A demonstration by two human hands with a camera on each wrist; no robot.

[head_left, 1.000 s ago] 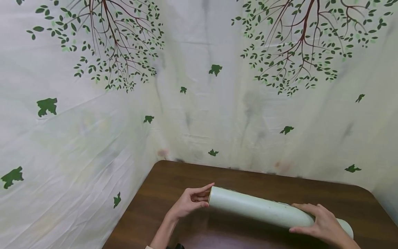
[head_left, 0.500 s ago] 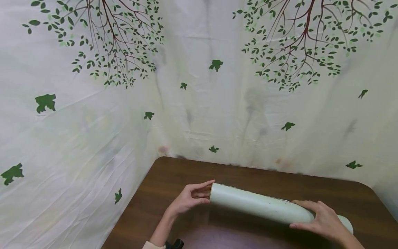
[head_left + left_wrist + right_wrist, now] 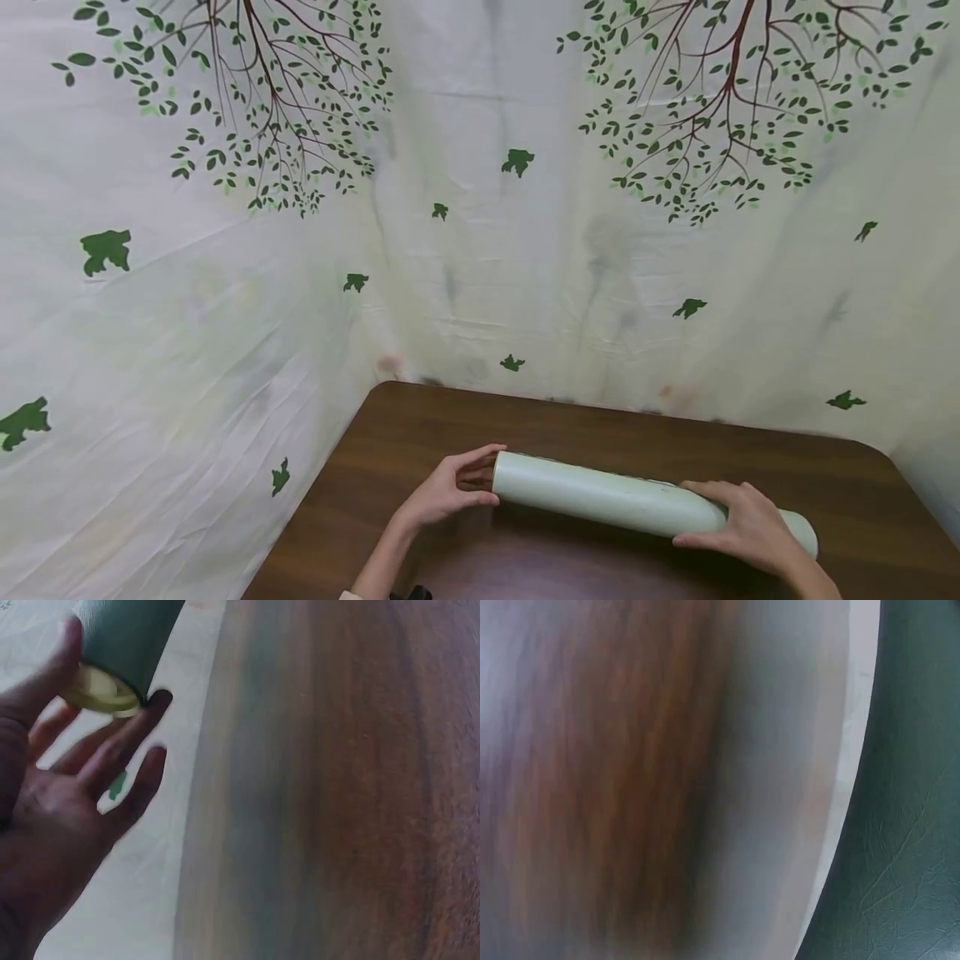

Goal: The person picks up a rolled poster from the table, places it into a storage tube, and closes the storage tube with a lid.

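A long pale green tube [image 3: 600,496] is held up over the brown table, slanting down toward the right in the head view. At its left end my left hand [image 3: 442,493] holds the rim between thumb and fingertips. The left wrist view shows that end of the tube [image 3: 131,645] with a yellowish rim and a pale inside, the left hand [image 3: 67,795] spread under it. My right hand [image 3: 742,529] grips the tube near its right end, thumb on the near side and fingers over the top. In the right wrist view, the tube's green surface [image 3: 907,825] fills the right side.
The brown wooden table [image 3: 442,417] has rounded back corners. Behind it and along the left side hangs a pale cloth [image 3: 525,275] printed with branches and green leaves. A black strap [image 3: 412,593] shows at the left wrist.
The tube and both hands have shifted slightly left, the right end more than the left. Both hands keep their hold. The head view also moves a little.
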